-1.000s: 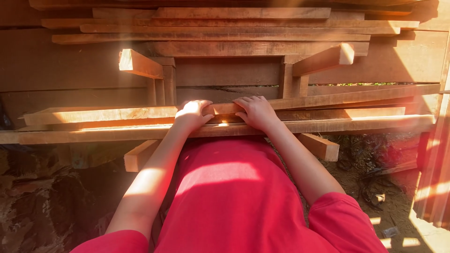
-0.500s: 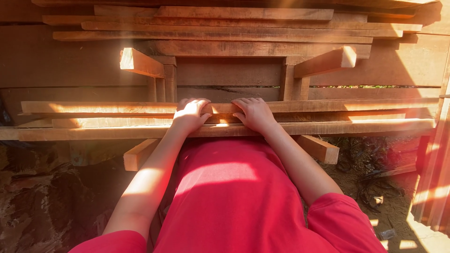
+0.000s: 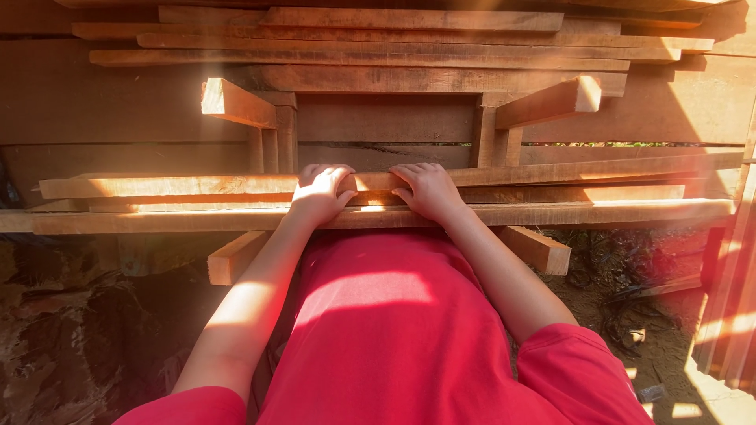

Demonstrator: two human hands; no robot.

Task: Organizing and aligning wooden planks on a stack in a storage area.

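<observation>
My left hand [image 3: 316, 194] and right hand [image 3: 429, 190] press on a long plank [image 3: 197, 186] of bare, unfinished wood — matt, sawn, faintly rough. The stacked boards [image 3: 378, 47] behind look the same raw timber. My red shirt [image 3: 386, 330] is soft matt cloth — the ground [image 3: 71, 346] is coarse, crumbly earth.
</observation>
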